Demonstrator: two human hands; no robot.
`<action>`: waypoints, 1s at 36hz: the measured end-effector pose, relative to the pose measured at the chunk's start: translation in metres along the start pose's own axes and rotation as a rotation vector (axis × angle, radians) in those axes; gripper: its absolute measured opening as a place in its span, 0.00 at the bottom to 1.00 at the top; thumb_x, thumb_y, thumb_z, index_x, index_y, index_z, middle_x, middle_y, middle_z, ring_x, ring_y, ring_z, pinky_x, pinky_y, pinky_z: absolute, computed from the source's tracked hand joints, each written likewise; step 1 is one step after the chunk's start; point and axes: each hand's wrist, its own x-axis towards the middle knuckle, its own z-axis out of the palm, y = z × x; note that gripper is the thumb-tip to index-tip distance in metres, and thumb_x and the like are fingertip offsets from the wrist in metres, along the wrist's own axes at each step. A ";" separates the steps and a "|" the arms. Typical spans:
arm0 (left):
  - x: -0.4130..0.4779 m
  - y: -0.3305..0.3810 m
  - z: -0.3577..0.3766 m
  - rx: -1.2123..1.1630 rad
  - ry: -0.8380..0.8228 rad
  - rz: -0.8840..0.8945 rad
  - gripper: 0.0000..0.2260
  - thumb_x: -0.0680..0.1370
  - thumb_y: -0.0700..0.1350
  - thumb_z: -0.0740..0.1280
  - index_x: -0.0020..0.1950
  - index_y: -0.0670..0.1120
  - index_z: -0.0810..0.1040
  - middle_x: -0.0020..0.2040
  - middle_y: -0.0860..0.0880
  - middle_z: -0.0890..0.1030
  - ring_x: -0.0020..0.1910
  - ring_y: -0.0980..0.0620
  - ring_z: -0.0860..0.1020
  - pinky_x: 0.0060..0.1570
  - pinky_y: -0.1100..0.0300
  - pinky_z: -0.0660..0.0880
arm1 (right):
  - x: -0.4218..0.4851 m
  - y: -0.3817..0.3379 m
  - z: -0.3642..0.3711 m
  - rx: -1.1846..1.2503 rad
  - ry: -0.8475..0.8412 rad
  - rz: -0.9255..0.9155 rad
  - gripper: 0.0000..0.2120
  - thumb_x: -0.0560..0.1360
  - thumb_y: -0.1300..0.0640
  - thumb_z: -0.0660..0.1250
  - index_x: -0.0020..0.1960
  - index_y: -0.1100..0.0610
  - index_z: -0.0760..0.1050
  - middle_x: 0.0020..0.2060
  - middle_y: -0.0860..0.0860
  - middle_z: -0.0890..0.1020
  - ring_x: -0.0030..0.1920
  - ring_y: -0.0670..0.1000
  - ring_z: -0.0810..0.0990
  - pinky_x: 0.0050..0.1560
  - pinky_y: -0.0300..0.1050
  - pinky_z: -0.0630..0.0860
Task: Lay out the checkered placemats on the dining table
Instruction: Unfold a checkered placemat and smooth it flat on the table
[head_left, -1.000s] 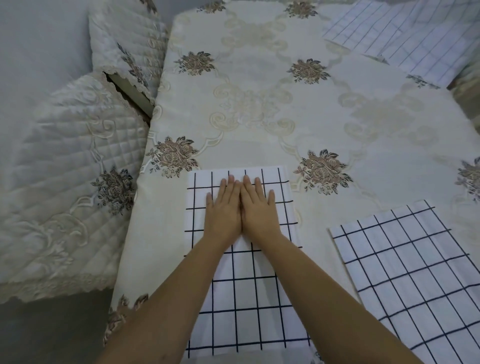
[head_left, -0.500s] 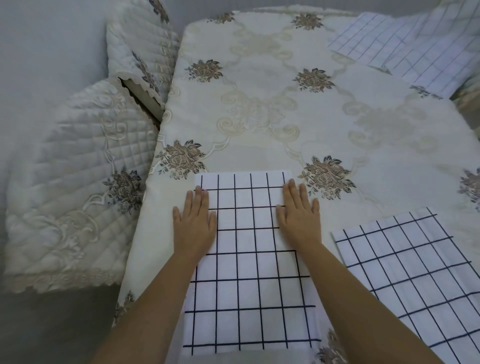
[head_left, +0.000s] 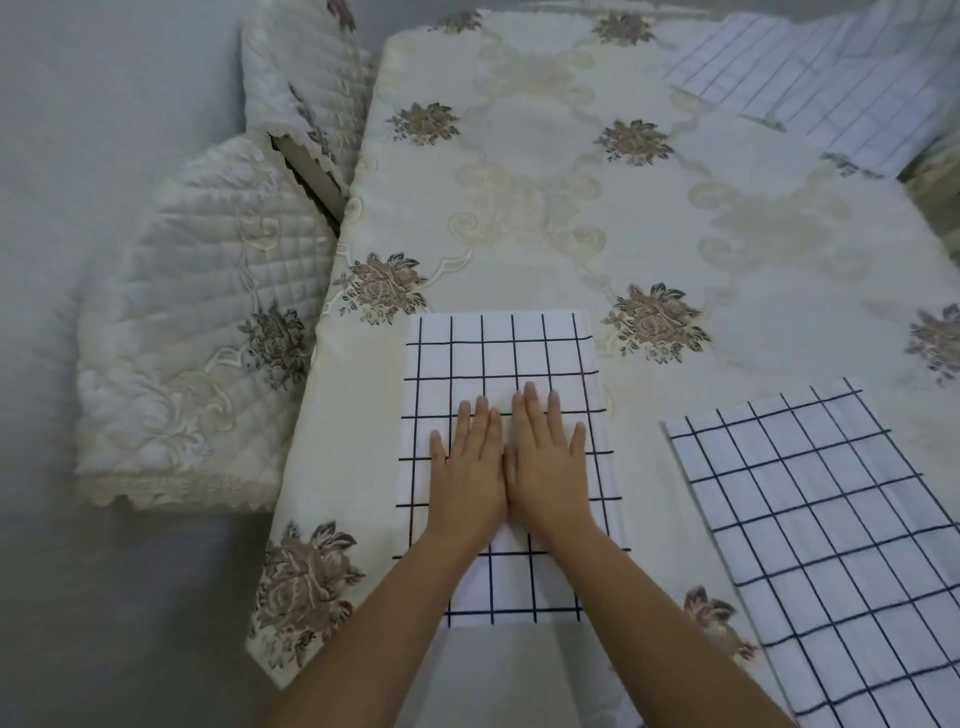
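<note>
Head view: cream floral tablecloth (head_left: 545, 218) seen from above.
Far left: quilted chair covers (head_left: 197, 322).
Near placemat (head_left: 498, 353): flat on the cloth, left of centre.
Left hand (head_left: 470, 478): flat, fingers straight, pressing the mat.
Right hand (head_left: 550, 473): likewise flat, touching the left.
Right: second checkered placemat (head_left: 831, 545), askew, apart from the first.
Far right corner: more checkered placemats (head_left: 810, 78).

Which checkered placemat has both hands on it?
The white, black-gridded cloth placemat on the left: the left hand and right hand lie flat on it. The placemat to its right and the far-corner placemats are untouched.
</note>
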 end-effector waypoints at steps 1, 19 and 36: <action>-0.005 0.001 0.005 -0.002 -0.011 0.005 0.24 0.73 0.48 0.53 0.65 0.41 0.75 0.66 0.44 0.74 0.64 0.45 0.74 0.54 0.41 0.74 | -0.007 -0.002 0.004 -0.008 -0.006 -0.009 0.26 0.74 0.53 0.52 0.67 0.61 0.71 0.68 0.57 0.72 0.66 0.60 0.72 0.55 0.65 0.73; -0.046 -0.068 0.013 -0.103 0.105 -0.118 0.30 0.76 0.55 0.40 0.75 0.46 0.56 0.76 0.49 0.54 0.76 0.47 0.53 0.69 0.37 0.54 | -0.038 0.073 -0.007 -0.003 -0.057 0.165 0.33 0.72 0.41 0.31 0.75 0.50 0.36 0.73 0.44 0.36 0.76 0.50 0.39 0.74 0.56 0.41; -0.080 -0.008 0.036 -0.030 0.196 0.041 0.24 0.74 0.47 0.53 0.70 0.44 0.62 0.73 0.47 0.65 0.76 0.53 0.42 0.68 0.43 0.58 | -0.079 -0.001 0.014 -0.049 0.040 -0.073 0.25 0.73 0.50 0.53 0.64 0.60 0.74 0.65 0.59 0.74 0.65 0.61 0.73 0.57 0.67 0.71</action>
